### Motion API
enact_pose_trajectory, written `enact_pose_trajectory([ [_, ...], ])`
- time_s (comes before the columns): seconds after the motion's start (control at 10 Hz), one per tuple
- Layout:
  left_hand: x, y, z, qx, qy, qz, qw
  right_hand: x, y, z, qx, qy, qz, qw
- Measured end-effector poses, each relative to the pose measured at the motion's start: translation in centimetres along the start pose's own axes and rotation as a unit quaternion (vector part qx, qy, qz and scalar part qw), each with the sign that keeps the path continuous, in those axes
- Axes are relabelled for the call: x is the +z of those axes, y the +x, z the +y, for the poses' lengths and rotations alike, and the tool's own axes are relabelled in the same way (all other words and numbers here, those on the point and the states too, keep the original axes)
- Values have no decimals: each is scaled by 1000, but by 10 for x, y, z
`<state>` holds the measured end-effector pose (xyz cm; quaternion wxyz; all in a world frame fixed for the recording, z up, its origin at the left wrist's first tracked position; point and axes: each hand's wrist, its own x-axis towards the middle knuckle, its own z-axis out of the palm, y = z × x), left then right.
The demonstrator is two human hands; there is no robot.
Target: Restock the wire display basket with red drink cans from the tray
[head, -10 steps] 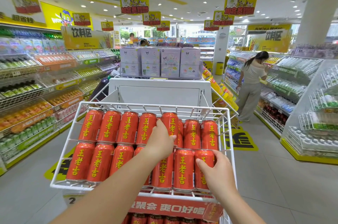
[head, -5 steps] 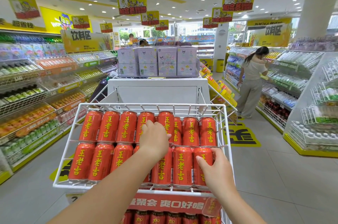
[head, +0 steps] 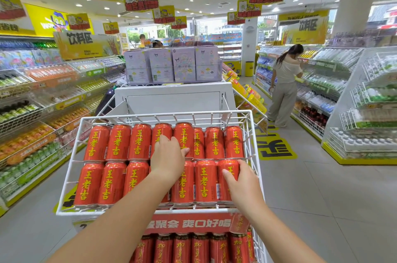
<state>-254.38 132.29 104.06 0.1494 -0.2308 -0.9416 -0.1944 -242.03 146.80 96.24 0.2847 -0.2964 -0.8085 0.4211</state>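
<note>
At the front of a shop aisle, a white wire display basket [head: 71, 168] holds red drink cans [head: 118, 142] lying on their sides in two rows, yellow characters facing up. The left hand [head: 169, 161] lies across the middle of the basket. Its fingers reach up over a back-row can and its thumb points right. It seems to rest flat on the cans rather than grasp one, though the palm hides the contact. The right hand [head: 242, 179] grips the end can [head: 221, 193] at the right of the front row, with its thumb on the can's face and its fingers curled round the far side, next to the basket's right wall. Below the basket hangs a red banner [head: 187, 224], and beneath it stand more cans [head: 182, 247] upright. Beyond sit lilac boxes [head: 171, 65], and a shopper [head: 283, 82] faces the right-hand shelves.
</note>
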Motion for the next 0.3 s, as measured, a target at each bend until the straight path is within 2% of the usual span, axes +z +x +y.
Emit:
enact_pose_trajectory([
  [0.2, -5, -2, -8, 8, -2, -16, 1000, -3, -2, -2, -27, -65, -11, 997],
  [0.3, -8, -9, -17, 53, 51, 19, 997, -8, -4, -12, -96, -125, -9, 987],
])
